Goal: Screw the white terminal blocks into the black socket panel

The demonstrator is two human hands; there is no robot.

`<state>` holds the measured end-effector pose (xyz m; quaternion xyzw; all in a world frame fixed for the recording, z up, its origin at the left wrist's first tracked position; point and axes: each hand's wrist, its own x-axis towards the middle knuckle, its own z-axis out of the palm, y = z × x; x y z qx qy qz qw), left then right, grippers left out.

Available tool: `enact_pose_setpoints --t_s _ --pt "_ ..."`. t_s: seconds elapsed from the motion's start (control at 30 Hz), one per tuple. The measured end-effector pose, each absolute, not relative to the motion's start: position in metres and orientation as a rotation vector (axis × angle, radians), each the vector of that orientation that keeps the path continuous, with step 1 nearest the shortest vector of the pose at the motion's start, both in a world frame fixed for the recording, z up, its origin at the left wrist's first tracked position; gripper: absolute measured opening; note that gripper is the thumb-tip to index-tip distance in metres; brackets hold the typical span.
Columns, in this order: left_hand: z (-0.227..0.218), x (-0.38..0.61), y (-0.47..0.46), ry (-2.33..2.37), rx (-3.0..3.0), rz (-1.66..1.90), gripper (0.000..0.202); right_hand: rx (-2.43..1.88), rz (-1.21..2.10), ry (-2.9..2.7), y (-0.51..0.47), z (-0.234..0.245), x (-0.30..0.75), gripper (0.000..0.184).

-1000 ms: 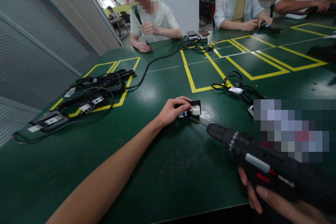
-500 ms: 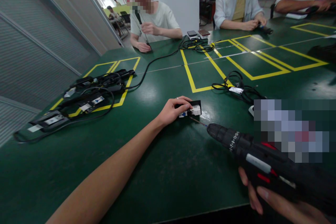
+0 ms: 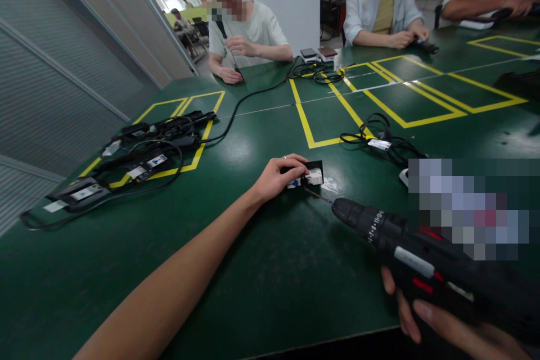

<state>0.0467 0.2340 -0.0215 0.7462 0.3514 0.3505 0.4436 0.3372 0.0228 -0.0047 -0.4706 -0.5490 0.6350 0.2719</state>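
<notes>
My left hand (image 3: 277, 176) reaches across the green table (image 3: 253, 270) and grips a small black part with a white and blue connector (image 3: 310, 175), holding it flat on the tabletop. My right hand (image 3: 439, 323), at the lower right, is wrapped around the handle of a black cordless drill (image 3: 422, 261) with red buttons. The drill's thin bit (image 3: 317, 196) points up and left, and its tip touches the lower right edge of the small part.
Black power adapters with cables (image 3: 139, 154) lie in a yellow-taped box at left. Another coiled cable (image 3: 382, 138) lies to the right of the part. Three people sit along the far edge with their own tools. Yellow tape lines (image 3: 304, 118) mark the table.
</notes>
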Motion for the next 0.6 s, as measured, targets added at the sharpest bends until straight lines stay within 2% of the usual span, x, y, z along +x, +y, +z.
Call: enact_pose_setpoints --t_s 0.17,0.4,0.6 --pt "-0.0234 0.0464 0.235 0.874 1.847 0.869 0.024 -1.269 1.758 -1.443 0.0244 -0.0077 0.3405 0.022" --pt "-0.0245 0.046 0.2352 0.877 1.839 0.872 0.023 -1.254 1.665 -1.453 0.0248 -0.0015 0.3361 0.021" --pt "-0.0241 0.0461 0.235 0.866 1.843 0.879 0.023 -1.259 1.779 -1.456 0.0237 -0.0059 0.3403 0.018"
